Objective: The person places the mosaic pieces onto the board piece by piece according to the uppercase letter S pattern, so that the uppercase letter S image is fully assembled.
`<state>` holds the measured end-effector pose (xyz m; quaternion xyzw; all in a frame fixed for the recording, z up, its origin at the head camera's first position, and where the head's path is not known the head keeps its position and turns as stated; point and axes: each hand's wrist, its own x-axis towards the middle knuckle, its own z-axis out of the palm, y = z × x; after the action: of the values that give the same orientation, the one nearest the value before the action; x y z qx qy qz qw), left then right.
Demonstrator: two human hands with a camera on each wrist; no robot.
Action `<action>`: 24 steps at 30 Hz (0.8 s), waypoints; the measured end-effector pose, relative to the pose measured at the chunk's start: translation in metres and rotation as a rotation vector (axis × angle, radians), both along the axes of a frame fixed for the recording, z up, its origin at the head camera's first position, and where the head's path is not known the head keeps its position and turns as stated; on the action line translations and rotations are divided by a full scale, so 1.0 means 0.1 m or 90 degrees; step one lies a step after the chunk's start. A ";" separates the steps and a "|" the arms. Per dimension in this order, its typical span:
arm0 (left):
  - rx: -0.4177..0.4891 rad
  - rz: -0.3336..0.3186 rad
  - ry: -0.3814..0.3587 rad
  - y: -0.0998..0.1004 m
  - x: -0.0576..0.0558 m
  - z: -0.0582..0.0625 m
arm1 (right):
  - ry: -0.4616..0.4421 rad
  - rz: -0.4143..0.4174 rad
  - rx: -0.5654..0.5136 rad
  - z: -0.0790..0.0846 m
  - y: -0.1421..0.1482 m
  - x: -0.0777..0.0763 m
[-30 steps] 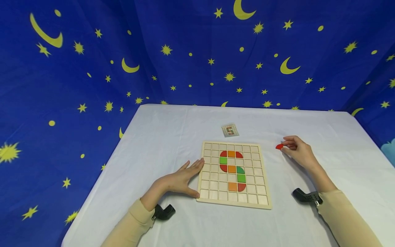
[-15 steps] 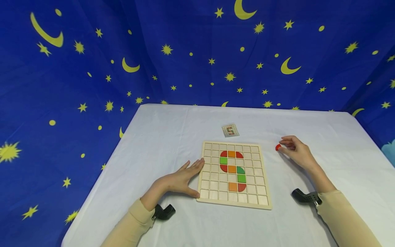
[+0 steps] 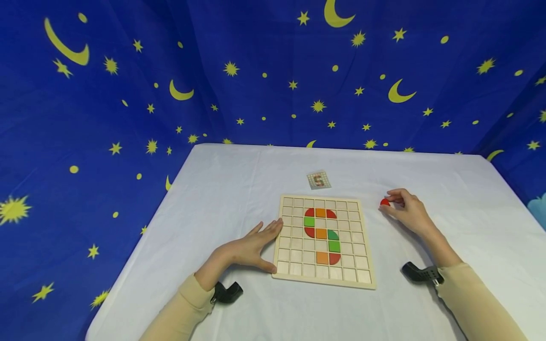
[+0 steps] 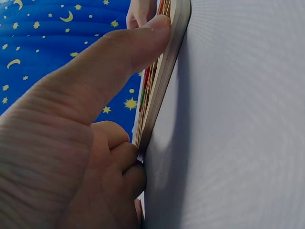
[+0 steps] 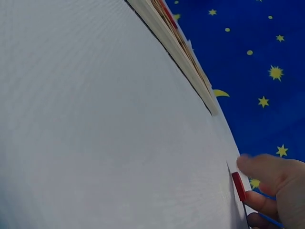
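My left hand point(image 3: 249, 248) rests at the left edge of a wooden grid board point(image 3: 324, 281), fingers stretched and thumb at the near corner. In the left wrist view, the thumb point(image 4: 138, 45) touches the board's side. Red, orange and green tiles form an S-like shape on the grid, among them an orange square point(image 3: 322, 257). To the right of the board, my right hand point(image 3: 410, 210) holds a red rounded tile point(image 3: 385, 202) at its fingertips, low over the cloth. The right wrist view shows this red tile point(image 5: 238, 186) edge-on between thumb and fingers.
Behind the board lies a small card point(image 3: 318, 180) with a printed S pattern on a grid. A white cloth point(image 3: 239, 180) covers the table. Around its far side hangs a blue curtain point(image 3: 273, 94) with yellow stars and moons. Black wrist mounts point(image 3: 228, 292) show below the hands.
The red tile has turned between my right fingertips, and that hand has shifted slightly left. My left hand and the board have stayed in place.
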<state>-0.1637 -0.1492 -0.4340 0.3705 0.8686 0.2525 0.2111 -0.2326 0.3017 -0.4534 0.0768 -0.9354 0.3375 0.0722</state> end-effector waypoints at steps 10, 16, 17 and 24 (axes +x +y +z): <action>0.002 0.001 0.001 0.01 0.01 0.00 | 0.033 0.001 0.017 -0.03 -0.04 -0.04; 0.003 0.002 -0.001 0.01 0.00 0.00 | 0.039 0.020 0.016 -0.01 -0.05 -0.03; 0.003 0.002 -0.001 0.01 0.01 0.00 | 0.038 0.022 0.014 0.00 -0.05 -0.03; 0.007 -0.001 0.002 0.00 0.01 0.00 | 0.042 0.019 -0.008 -0.02 -0.03 0.00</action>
<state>-0.1632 -0.1493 -0.4338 0.3727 0.8671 0.2567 0.2080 -0.2323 0.2992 -0.4551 0.1011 -0.9292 0.3415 0.0984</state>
